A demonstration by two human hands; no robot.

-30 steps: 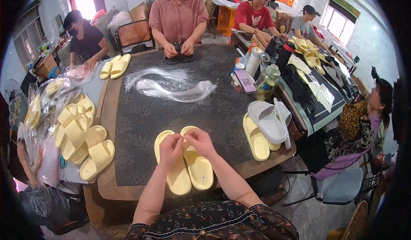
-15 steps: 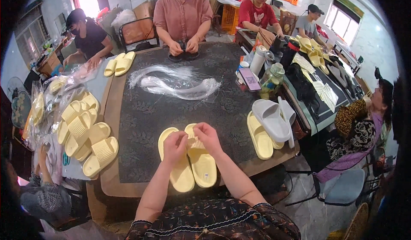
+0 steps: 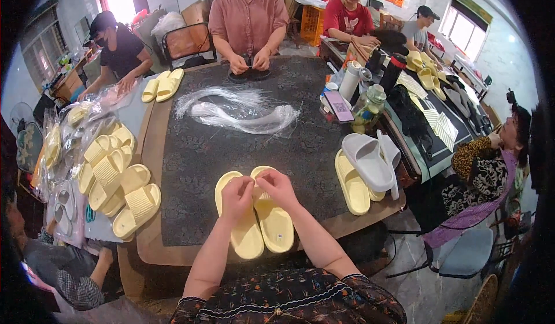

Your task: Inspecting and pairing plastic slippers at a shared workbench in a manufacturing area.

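A pair of pale yellow slippers lies side by side at the near edge of the table, the left slipper [image 3: 247, 237] against the right slipper [image 3: 274, 227]. Above their straps, my left hand [image 3: 236, 195] is closed, fingertips pinched together near the inner sides. My right hand [image 3: 275, 186] is pinched too, its fingertips almost meeting the left ones over the right strap. Whatever the fingers hold is too fine to make out. Farther up the dark mat lies a bundle of clear plastic strands [image 3: 243, 119].
Yellow slippers [image 3: 139, 202] are heaped at the left beside plastic bags. Grey slippers [image 3: 367, 162] rest on a yellow pair [image 3: 351, 188] at the right. Behind them stand a glass jar [image 3: 367, 110], a phone [image 3: 338, 105] and bottles. Several people work around the tables.
My right hand has shifted slightly left, bringing its fingertips closer to my left hand's. The slippers stay in place. At the lower left, a co-worker's arm has drawn back from the bags.
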